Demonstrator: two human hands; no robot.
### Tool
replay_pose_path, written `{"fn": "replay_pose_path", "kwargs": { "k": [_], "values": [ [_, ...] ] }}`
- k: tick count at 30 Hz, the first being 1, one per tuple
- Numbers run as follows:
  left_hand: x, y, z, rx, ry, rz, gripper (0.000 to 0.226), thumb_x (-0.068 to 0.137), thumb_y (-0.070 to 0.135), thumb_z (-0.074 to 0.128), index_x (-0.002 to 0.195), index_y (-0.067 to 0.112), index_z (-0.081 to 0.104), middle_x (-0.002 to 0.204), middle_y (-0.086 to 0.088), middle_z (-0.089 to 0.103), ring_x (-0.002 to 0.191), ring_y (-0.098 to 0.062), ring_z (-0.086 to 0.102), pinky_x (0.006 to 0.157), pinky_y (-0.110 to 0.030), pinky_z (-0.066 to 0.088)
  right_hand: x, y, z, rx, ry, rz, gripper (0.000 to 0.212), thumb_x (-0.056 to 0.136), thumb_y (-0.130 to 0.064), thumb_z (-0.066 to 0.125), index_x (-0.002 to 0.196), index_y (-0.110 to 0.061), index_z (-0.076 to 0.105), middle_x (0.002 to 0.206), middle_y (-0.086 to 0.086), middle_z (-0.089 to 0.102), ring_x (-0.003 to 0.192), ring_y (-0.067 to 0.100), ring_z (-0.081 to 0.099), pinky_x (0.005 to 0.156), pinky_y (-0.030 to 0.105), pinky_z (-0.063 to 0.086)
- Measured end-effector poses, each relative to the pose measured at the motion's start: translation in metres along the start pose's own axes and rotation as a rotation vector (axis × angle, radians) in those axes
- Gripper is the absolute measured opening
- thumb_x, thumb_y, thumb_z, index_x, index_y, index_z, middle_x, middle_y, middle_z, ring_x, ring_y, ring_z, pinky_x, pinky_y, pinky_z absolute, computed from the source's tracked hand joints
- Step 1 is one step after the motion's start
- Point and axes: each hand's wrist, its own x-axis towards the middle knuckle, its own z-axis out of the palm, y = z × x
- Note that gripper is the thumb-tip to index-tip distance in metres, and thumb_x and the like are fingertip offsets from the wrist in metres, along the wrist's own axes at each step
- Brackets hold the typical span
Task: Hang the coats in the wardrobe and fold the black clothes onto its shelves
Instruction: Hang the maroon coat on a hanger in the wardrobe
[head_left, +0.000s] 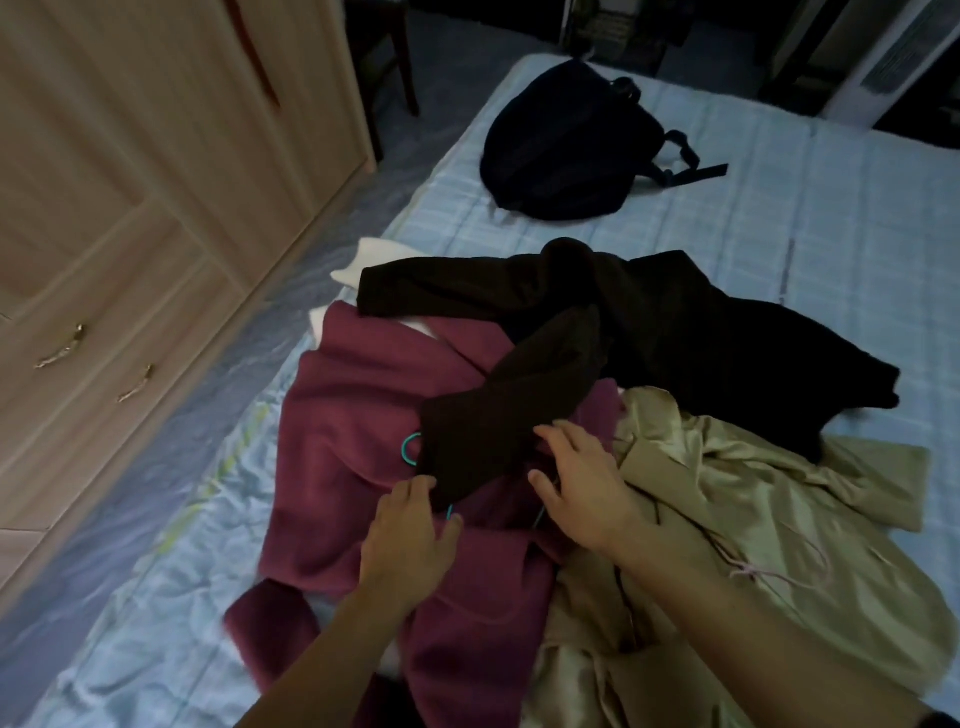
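A maroon coat (353, 457) lies spread on the bed, with a teal hanger (408, 449) partly showing on it. A black garment (649, 332) is draped across its top, one sleeve reaching down between my hands. A khaki coat (737, 519) lies to the right. My left hand (410, 530) rests on the maroon coat at the hanger, fingers spread. My right hand (576, 488) touches the edge of the black sleeve where maroon and khaki meet, fingers apart. The wardrobe (156, 208) stands shut at the left.
The bed (779, 208) has a light blue checked cover. A dark backpack (566, 150) lies at its far end. A white cloth (379, 260) peeks from under the black garment. A narrow strip of floor runs between bed and wardrobe drawers (93, 358).
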Motion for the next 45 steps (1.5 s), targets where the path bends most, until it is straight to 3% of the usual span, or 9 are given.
{"fn": "replay_pose_path", "kwargs": {
  "k": [6, 9, 11, 16, 25, 31, 36, 40, 45],
  "values": [
    [0.056, -0.001, 0.002, 0.13, 0.0, 0.059, 0.085, 0.08, 0.045, 0.069, 0.149, 0.026, 0.023, 0.148, -0.002, 0.031, 0.129, -0.024, 0.036, 0.102, -0.043, 0.045, 0.042, 0.005, 0.021, -0.128, -0.028, -0.021, 0.086, 0.091, -0.027, 0.061, 0.153, -0.035, 0.002, 0.162, 0.009, -0.002, 0.147, 0.033, 0.006, 0.116, 0.047, 0.026],
    [0.088, 0.004, 0.013, 0.238, -0.04, 0.067, 0.107, 0.074, 0.048, 0.076, 0.152, 0.035, 0.005, 0.155, -0.002, 0.017, 0.133, -0.025, 0.031, 0.1, -0.045, 0.047, 0.059, 0.012, 0.036, -0.192, -0.006, 0.003, 0.087, 0.09, -0.022, 0.06, 0.153, -0.037, 0.002, 0.162, 0.008, -0.007, 0.148, 0.036, 0.002, 0.113, 0.049, 0.029],
    [0.104, 0.008, 0.02, 0.345, -0.058, 0.089, 0.096, 0.076, 0.048, 0.074, 0.151, 0.036, 0.015, 0.15, -0.001, 0.026, 0.128, -0.024, 0.036, 0.095, -0.042, 0.05, 0.067, 0.016, 0.045, -0.182, 0.011, 0.007, 0.084, 0.091, -0.022, 0.059, 0.153, -0.036, 0.005, 0.162, 0.008, -0.005, 0.147, 0.035, 0.004, 0.112, 0.048, 0.032],
    [0.12, 0.014, 0.022, 0.368, 0.018, 0.232, 0.029, 0.088, 0.028, 0.061, 0.116, 0.022, 0.054, 0.11, 0.001, 0.055, 0.105, -0.02, 0.051, 0.077, -0.039, 0.053, 0.082, 0.023, 0.055, -0.046, 0.054, -0.036, 0.078, 0.094, -0.023, 0.058, 0.154, -0.034, 0.009, 0.161, 0.005, -0.001, 0.147, 0.032, 0.004, 0.107, 0.042, 0.043],
    [0.204, 0.006, -0.034, 0.377, 0.413, 0.275, 0.028, 0.077, 0.009, 0.066, 0.104, 0.013, 0.061, 0.097, -0.011, 0.052, 0.087, -0.031, 0.053, 0.068, -0.044, 0.049, 0.113, 0.012, 0.041, 0.017, 0.066, -0.127, 0.076, 0.094, -0.033, 0.057, 0.154, -0.029, 0.01, 0.162, 0.003, 0.001, 0.149, 0.023, 0.006, 0.116, 0.037, 0.024],
    [0.196, -0.022, -0.004, 0.337, 0.06, 0.086, 0.056, 0.087, 0.017, 0.059, 0.141, 0.013, 0.047, 0.125, -0.015, 0.056, 0.111, -0.035, 0.053, 0.091, -0.049, 0.048, 0.117, 0.028, 0.057, -0.029, -0.009, -0.227, 0.051, 0.095, -0.012, 0.048, 0.145, -0.019, 0.04, 0.145, 0.005, 0.045, 0.134, 0.024, 0.041, 0.113, 0.04, 0.034],
    [0.129, -0.028, 0.002, 0.158, 0.181, 0.167, 0.051, 0.079, 0.029, 0.047, 0.123, 0.007, 0.061, 0.121, -0.014, 0.062, 0.107, -0.038, 0.056, 0.091, -0.049, 0.049, 0.12, 0.025, 0.054, -0.296, -0.255, -0.301, 0.062, 0.088, -0.003, 0.048, 0.146, -0.024, 0.039, 0.15, 0.0, 0.041, 0.142, 0.019, 0.029, 0.122, 0.038, 0.008],
    [0.062, -0.032, 0.018, 0.078, 0.145, 0.05, 0.037, 0.078, 0.029, 0.054, 0.11, 0.013, 0.06, 0.107, -0.009, 0.058, 0.096, -0.032, 0.059, 0.082, -0.043, 0.053, 0.122, 0.02, 0.05, -0.403, -0.338, -0.342, 0.064, 0.087, -0.004, 0.051, 0.146, -0.025, 0.037, 0.148, 0.001, 0.042, 0.138, 0.02, 0.034, 0.122, 0.04, 0.006],
    [0.017, -0.018, 0.039, 0.147, -0.1, -0.161, 0.052, 0.092, 0.04, 0.051, 0.136, 0.014, 0.04, 0.124, -0.007, 0.057, 0.114, -0.027, 0.057, 0.096, -0.037, 0.042, 0.11, 0.026, 0.05, -0.46, -0.287, -0.332, 0.052, 0.088, -0.008, 0.053, 0.137, -0.023, 0.045, 0.135, 0.002, 0.05, 0.127, 0.022, 0.045, 0.119, 0.037, 0.018]
  ]
}}
